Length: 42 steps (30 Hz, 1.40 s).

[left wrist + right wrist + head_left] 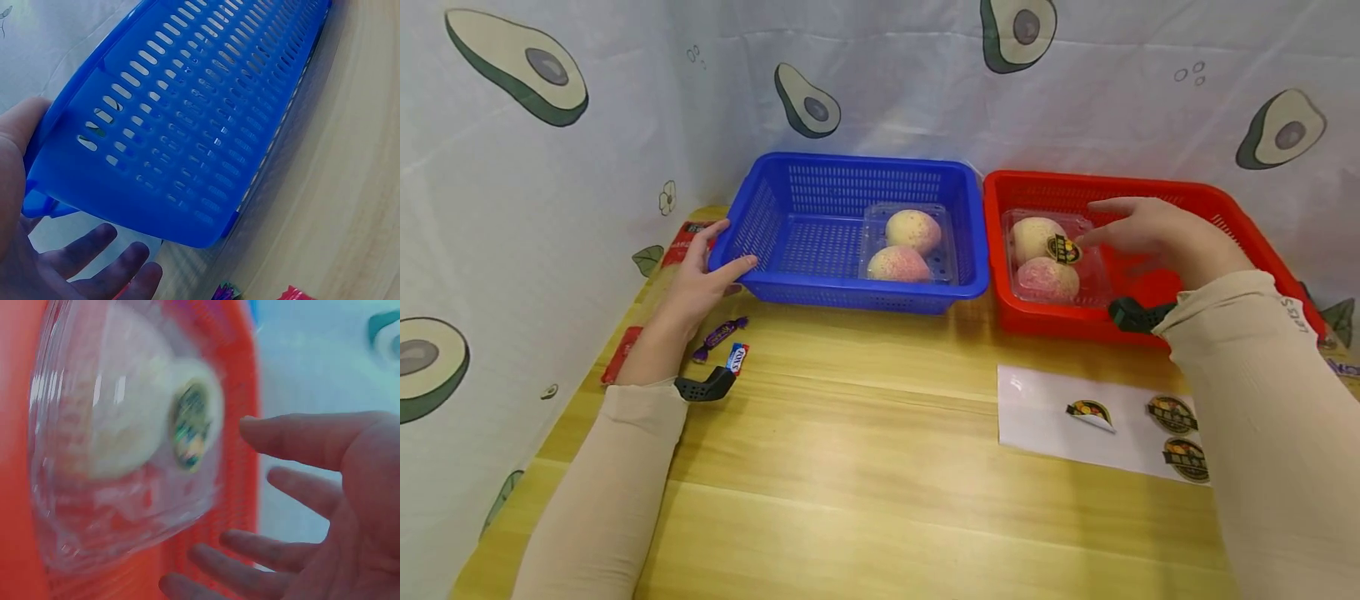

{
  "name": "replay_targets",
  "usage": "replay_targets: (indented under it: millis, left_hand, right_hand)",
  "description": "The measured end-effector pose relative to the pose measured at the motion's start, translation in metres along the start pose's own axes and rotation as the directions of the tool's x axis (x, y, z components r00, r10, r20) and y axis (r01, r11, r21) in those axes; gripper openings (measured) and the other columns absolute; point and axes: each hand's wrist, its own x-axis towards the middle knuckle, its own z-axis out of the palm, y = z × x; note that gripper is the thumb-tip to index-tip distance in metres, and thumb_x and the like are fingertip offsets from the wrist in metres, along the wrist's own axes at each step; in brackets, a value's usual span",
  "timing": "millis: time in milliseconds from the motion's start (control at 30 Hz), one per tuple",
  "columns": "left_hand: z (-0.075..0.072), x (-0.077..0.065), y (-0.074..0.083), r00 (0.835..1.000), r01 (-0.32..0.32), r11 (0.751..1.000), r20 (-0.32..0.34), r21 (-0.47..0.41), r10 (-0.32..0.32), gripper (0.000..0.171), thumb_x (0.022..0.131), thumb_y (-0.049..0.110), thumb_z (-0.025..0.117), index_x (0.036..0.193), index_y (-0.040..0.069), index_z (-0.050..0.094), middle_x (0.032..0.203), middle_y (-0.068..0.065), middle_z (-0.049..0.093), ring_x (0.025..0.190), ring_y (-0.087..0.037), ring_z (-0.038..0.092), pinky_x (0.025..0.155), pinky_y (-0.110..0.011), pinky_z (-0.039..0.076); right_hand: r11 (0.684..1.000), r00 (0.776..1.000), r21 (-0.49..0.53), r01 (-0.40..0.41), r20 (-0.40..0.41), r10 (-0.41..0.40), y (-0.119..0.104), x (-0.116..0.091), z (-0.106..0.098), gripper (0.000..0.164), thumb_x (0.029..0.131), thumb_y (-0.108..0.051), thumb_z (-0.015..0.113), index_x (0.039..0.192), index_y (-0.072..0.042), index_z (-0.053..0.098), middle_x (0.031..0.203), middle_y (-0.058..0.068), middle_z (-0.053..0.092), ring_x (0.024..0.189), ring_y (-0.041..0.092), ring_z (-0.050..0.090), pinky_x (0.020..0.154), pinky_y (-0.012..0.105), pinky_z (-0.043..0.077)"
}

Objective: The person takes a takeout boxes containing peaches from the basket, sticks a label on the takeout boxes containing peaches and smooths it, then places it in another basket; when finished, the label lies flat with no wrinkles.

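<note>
My left hand [688, 287] grips the near left corner of the blue plastic basket [857, 291], its thumb at the rim. The other fingers [128, 265] spread outside the basket in the left wrist view. A clear clamshell box [951, 242] with two pink-and-cream peaches lies in the blue basket. Over the red basket [1097, 321], my right hand [1172, 237] is held with fingers spread and nothing in them. Beside it, another clear box [1097, 279] holds two peaches [1047, 279]. A round black-and-gold sticker [1063, 249] is on that box's lid.
On the table [850, 458], a white sticker sheet [1037, 417] carries several round stickers, one partly peeled up. A purple-wrapped candy [722, 335] and a small blue packet [737, 358] lie near the left forearm, with red packets [621, 354] farther left. Avocado-print cloth [895, 92] hangs behind.
</note>
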Motion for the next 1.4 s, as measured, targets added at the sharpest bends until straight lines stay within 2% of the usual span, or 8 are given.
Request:
replay_targets:
  millis: [133,300,400,500,700,900,1000,1400]
  left_hand:
    - [0.0,0.0,0.0,1.0,0.002,1.0,-0.001,-0.016,-0.002,0.085,0.097,0.035,0.069,0.162,0.029,0.014,0.158,-0.018,0.029,0.135,-0.039,0.043,0.107,-0.055,0.041]
    - [0.0,0.0,-0.002,1.0,0.001,1.0,-0.01,-0.022,-0.001,0.085,0.097,0.035,0.069,0.161,0.029,0.015,0.158,-0.018,0.029,0.135,-0.038,0.043,0.107,-0.054,0.042]
    - [0.0,0.0,-0.001,1.0,-0.006,1.0,-0.014,-0.027,0.006,0.084,0.096,0.035,0.07,0.161,0.028,0.016,0.157,-0.017,0.029,0.135,-0.038,0.043,0.106,-0.054,0.042]
    - [0.002,0.0,-0.002,1.0,-0.01,0.998,-0.016,-0.059,0.01,0.083,0.097,0.033,0.07,0.161,0.028,0.018,0.157,-0.017,0.029,0.135,-0.038,0.043,0.107,-0.055,0.041]
    - [0.002,0.0,-0.003,0.999,0.002,0.999,-0.044,-0.051,-0.004,0.082,0.096,0.034,0.07,0.16,0.03,0.019,0.158,-0.015,0.029,0.136,-0.038,0.043,0.106,-0.052,0.042]
    - [0.002,0.0,-0.002,0.999,0.008,1.0,-0.044,-0.03,-0.01,0.083,0.095,0.037,0.071,0.16,0.032,0.019,0.159,-0.015,0.03,0.136,-0.037,0.043,0.107,-0.051,0.042]
    - [0.003,0.0,-0.002,0.999,0.002,0.999,-0.044,-0.039,-0.004,0.083,0.096,0.036,0.07,0.16,0.031,0.019,0.159,-0.015,0.03,0.137,-0.037,0.043,0.108,-0.051,0.041]
    - [0.003,-0.002,-0.001,0.998,-0.008,0.998,-0.055,-0.055,0.005,0.08,0.096,0.034,0.07,0.16,0.029,0.022,0.154,-0.016,0.035,0.132,-0.034,0.048,0.106,-0.049,0.044]
  right_hand:
    - [0.98,0.98,-0.125,0.152,-0.113,-0.167,-0.008,-0.023,0.011,0.081,0.097,-0.048,0.063,0.159,-0.01,0.029,0.15,0.034,0.032,0.125,0.055,0.035,0.09,0.066,0.047]
    - [0.922,0.901,-0.173,0.347,-0.21,-0.379,-0.006,-0.064,0.039,0.063,0.09,-0.036,0.078,0.143,-0.01,0.057,0.135,0.023,0.057,0.117,0.042,0.052,0.083,0.046,0.054]
    - [0.906,0.883,-0.17,0.387,-0.217,-0.417,0.004,-0.079,0.057,0.06,0.085,-0.034,0.083,0.137,-0.012,0.063,0.131,0.019,0.061,0.115,0.038,0.053,0.082,0.044,0.055]
    - [0.902,0.881,-0.181,0.391,-0.209,-0.424,0.015,-0.084,0.071,0.058,0.082,-0.031,0.086,0.133,-0.013,0.067,0.13,0.016,0.062,0.115,0.036,0.051,0.084,0.048,0.054]
    - [0.893,0.862,-0.169,0.418,-0.238,-0.448,0.022,-0.077,0.082,0.049,0.083,-0.028,0.085,0.128,-0.016,0.07,0.123,0.011,0.066,0.11,0.031,0.053,0.076,0.026,0.052]
    - [0.892,0.866,-0.154,0.425,-0.22,-0.45,0.025,-0.07,0.085,0.046,0.085,-0.033,0.083,0.127,-0.019,0.071,0.121,0.007,0.067,0.106,0.026,0.056,0.077,0.019,0.05]
    - [0.889,0.86,-0.154,0.432,-0.225,-0.457,0.026,-0.067,0.087,0.042,0.089,-0.033,0.08,0.127,-0.019,0.071,0.119,0.007,0.067,0.105,0.026,0.055,0.078,0.023,0.051]
    - [0.896,0.874,-0.112,0.43,-0.196,-0.444,0.027,-0.062,0.091,0.04,0.096,-0.03,0.071,0.133,-0.016,0.066,0.127,0.011,0.063,0.115,0.03,0.05,0.094,0.053,0.048]
